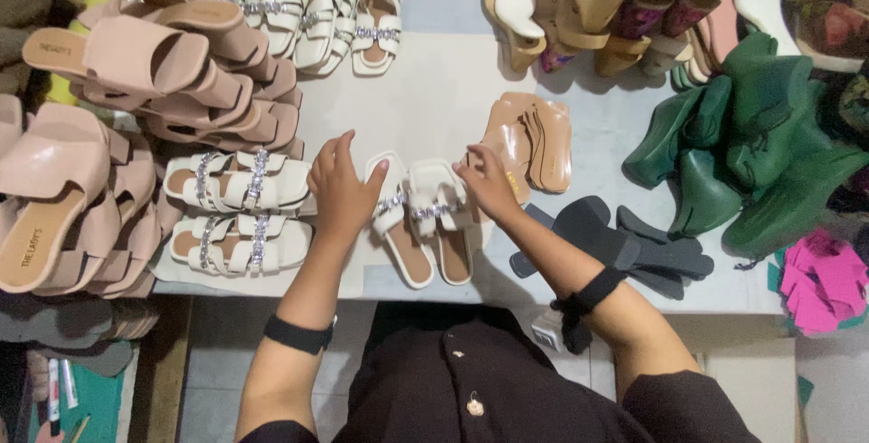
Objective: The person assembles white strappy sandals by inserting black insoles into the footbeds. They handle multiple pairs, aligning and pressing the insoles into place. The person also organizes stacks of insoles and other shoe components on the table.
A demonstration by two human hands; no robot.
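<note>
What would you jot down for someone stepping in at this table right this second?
Left hand: resting on the left sandal of the white jewelled pair, not closed in a grip.
Right hand: fingers on the right sandal's strap.
The pair lies side by side mid-table, toes toward the person.
Done: matching white pairs lined up at left, beside stacked pink sandals.
Left: tan soles and dark grey insoles at right lie loose.

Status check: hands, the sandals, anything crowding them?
Left hand and right hand each rest on the white sandal pair, flat on the table. Finished white sandals crowd the left; tan insoles sit right.
</note>
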